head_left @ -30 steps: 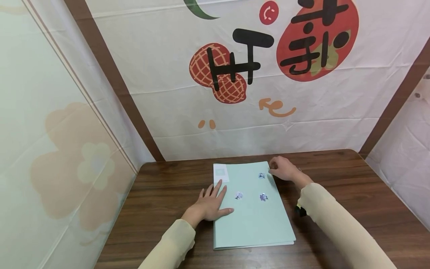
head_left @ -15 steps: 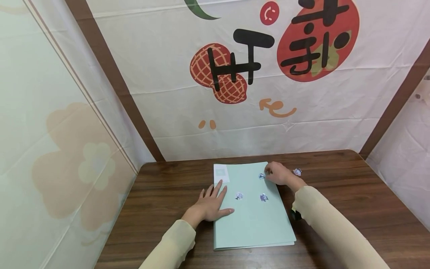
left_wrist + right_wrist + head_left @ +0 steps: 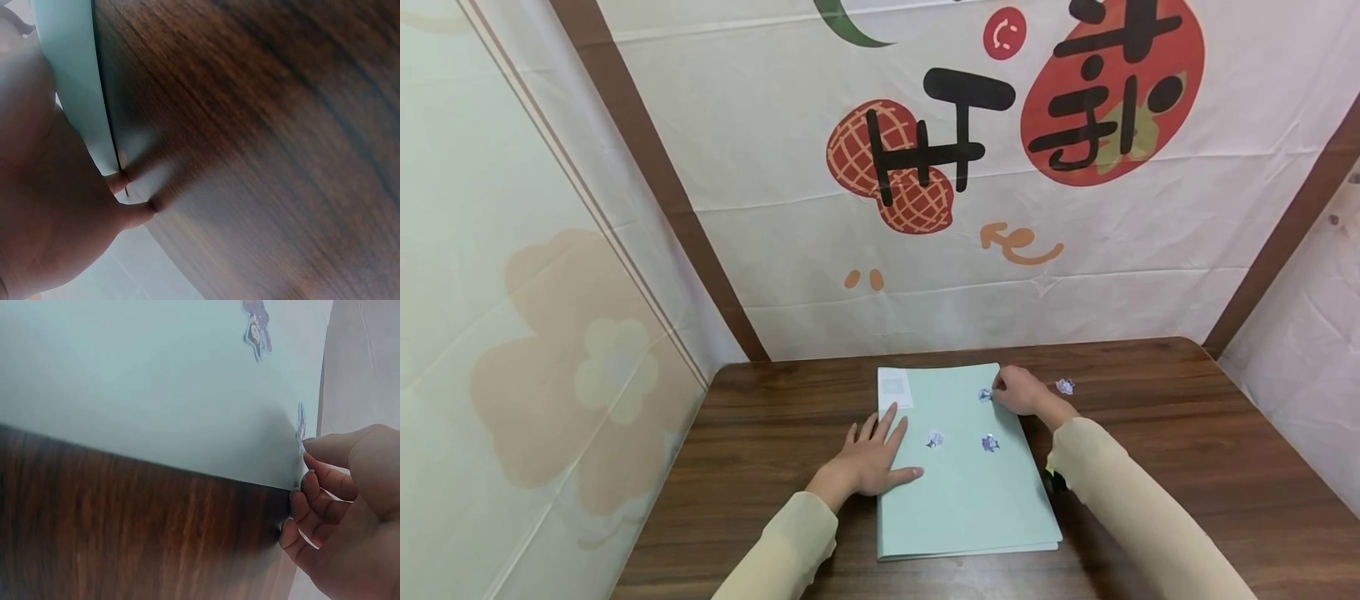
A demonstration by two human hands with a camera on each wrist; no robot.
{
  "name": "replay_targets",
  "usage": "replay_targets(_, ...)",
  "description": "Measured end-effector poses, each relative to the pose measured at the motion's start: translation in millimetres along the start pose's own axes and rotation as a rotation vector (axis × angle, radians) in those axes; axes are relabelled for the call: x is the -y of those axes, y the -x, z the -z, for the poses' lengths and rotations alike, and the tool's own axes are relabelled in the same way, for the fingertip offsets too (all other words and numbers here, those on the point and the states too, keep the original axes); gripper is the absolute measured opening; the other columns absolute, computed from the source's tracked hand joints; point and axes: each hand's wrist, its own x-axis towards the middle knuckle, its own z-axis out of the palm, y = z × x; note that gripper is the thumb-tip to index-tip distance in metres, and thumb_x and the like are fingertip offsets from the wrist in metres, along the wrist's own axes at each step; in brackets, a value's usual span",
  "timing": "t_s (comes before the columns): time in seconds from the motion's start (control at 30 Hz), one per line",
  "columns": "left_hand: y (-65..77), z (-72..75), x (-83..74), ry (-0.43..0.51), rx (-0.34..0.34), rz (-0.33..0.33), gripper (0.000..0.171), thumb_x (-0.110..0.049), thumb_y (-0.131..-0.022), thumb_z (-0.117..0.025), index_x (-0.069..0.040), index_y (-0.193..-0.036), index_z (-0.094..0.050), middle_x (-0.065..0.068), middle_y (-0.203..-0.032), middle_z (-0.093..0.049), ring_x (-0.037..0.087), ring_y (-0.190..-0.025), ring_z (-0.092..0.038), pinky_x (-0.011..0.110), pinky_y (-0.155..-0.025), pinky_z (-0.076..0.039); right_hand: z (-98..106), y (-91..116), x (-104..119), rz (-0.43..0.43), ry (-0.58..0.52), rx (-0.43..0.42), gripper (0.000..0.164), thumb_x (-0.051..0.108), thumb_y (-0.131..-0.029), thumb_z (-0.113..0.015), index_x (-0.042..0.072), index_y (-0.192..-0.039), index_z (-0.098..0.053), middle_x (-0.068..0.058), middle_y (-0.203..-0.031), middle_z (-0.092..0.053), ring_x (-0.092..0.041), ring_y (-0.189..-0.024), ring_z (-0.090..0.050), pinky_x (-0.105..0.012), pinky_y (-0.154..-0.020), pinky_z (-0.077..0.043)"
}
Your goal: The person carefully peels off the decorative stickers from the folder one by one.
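Right hand (image 3: 1021, 390) comes in off the rim, fingertips at a sticker (image 3: 986, 395)!

A second ago it was out at the edge of the mint-green folder (image 3: 962, 508); now it's leaning over the cover, working at one o'clock. Fingers curled, thumb and forefinger drawn close at the sticker's edge, though whether that edge is actually caught between them, I cannot tell! Left hand (image 3: 867, 465) hasn't budged: fingers spread, laid flat over the folder's nine o'clock side, right below the white label (image 3: 894, 388).

Two more stickers lie on the cover, one at ten o'clock (image 3: 934, 439), one at three (image 3: 991, 443), with a loose one (image 3: 1064, 386) out on the table (image 3: 760, 467) at two o'clock.

Tricky customer, this sticker: I'd judge it feather-light, thin and bendy, shiny enough to slip, easily creased or torn. Best hold looks like a fingernail pinch on its three o'clock edge. And that folder? Light, smooth, probably springy card, likely to skid without a steadying palm along its nine o'clock side.
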Motion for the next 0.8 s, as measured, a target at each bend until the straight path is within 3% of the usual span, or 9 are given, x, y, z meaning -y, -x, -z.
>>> replay_targets(0.57,3.1,2.8,-1.0,-0.001,-0.001,-0.004,0.089,-0.074,-0.085,-0.034,-0.020,-0.152,-0.011,0.004,-0.158,0.009,0.037,-0.142,-0.008,0.061,-0.107,-0.012,-4.0,-3.0,5.1,-0.100,0.020,0.001,0.020,0.015,-0.094,-0.054,0.000,-0.103,-0.063,-0.010,-0.095,-0.062,-0.020,-0.077,-0.055,-0.036,-0.067,-0.049)
replay_targets(0.8,4.1,2.2,-0.6,-0.006,0.001,-0.005,0.089,-0.074,-0.085,-0.034,-0.020,-0.152,-0.011,0.004,-0.158,0.009,0.036,-0.142,-0.008,0.061,-0.107,-0.013,-5.8,-3.7,5.9,-0.113,0.021,-0.007,0.018,0.015,-0.095,-0.051,0.005,-0.086,-0.063,-0.007,-0.078,-0.056,-0.018,-0.064,-0.050,-0.030,-0.056,-0.041)
